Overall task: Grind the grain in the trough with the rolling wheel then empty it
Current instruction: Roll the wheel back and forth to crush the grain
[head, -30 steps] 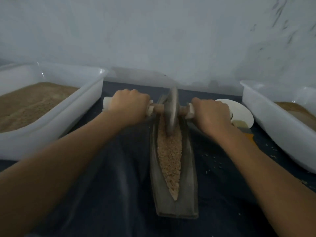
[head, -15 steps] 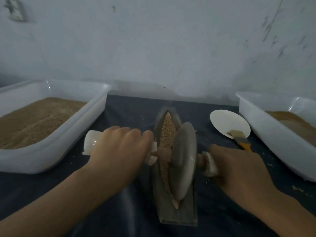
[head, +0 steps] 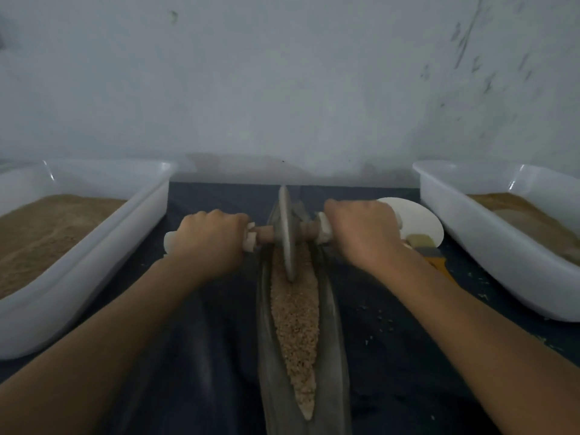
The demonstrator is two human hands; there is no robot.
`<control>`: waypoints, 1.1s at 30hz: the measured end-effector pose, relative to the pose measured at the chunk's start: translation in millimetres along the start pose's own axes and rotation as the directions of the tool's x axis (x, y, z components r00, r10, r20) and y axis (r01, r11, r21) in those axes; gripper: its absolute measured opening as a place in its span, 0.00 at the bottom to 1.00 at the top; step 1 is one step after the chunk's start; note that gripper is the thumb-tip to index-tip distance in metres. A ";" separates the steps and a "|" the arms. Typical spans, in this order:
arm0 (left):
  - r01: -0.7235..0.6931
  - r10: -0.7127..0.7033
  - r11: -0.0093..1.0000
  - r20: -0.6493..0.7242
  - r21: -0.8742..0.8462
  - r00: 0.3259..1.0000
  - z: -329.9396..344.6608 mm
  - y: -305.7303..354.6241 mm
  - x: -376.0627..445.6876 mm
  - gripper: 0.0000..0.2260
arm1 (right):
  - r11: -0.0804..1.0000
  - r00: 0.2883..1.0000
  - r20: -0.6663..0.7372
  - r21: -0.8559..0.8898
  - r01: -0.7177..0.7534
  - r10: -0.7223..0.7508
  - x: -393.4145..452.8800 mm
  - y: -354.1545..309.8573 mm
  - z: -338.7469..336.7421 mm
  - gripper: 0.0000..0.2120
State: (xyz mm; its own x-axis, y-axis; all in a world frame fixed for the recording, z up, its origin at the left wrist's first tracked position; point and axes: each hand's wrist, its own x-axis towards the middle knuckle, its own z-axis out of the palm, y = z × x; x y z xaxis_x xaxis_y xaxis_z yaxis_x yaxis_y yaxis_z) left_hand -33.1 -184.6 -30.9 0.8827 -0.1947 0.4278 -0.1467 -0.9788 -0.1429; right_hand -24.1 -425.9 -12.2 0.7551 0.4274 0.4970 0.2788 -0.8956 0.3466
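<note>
Head view, left hand: the left hand (head: 209, 238) is wrapped round the white grip on its end of the wooden axle (head: 266, 236).
Head view, right hand: the right hand (head: 361, 232) clasps the opposite white grip.
Wheel: the grey stone rolling wheel (head: 287, 233) stands upright at the far end of the long grey boat-shaped trough (head: 329, 324) on the dark worktop (head: 408, 356).
Grain: the tan crushed grain (head: 295, 324) fills the groove toward the near tip.
Technique: equal downward pressure on both grips and a vertical wheel should prevent spillage.
Obscured: the trough's far tip is hidden behind the wheel; the yellow-handled brush (head: 430, 249) is partly covered by the right wrist.
</note>
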 end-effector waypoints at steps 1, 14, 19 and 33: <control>0.017 -0.017 0.999 0.010 -0.036 1.000 4.2 -2.5 3.8 0.10 | 0.999 1.000 -0.016 -0.034 0.005 -0.005 7.9 -1.3 -1.4 0.11; -0.139 0.133 0.990 0.134 0.031 0.982 -71.9 25.8 -100.5 0.20 | 0.988 0.995 -0.010 0.113 0.103 -0.102 -91.1 -13.9 -77.7 0.22; -0.095 0.084 0.995 0.237 0.035 0.968 -77.0 23.7 -101.7 0.14 | 0.981 0.993 0.034 0.164 0.103 -0.110 -90.6 -12.9 -68.7 0.24; -0.116 0.124 0.960 -0.015 0.253 0.992 -23.5 20.6 25.0 0.14 | 0.966 0.980 0.115 0.186 -0.181 0.161 -12.4 2.2 29.0 0.09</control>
State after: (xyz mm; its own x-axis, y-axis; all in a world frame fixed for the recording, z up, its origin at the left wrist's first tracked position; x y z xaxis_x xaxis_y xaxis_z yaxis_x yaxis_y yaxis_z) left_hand -24.5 -211.1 -2.2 0.8509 -0.3152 0.4202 -0.1301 -0.9014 -0.4129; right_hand -15.7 -436.7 -40.7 0.8536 0.2602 0.4514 0.2431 -0.9652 0.0967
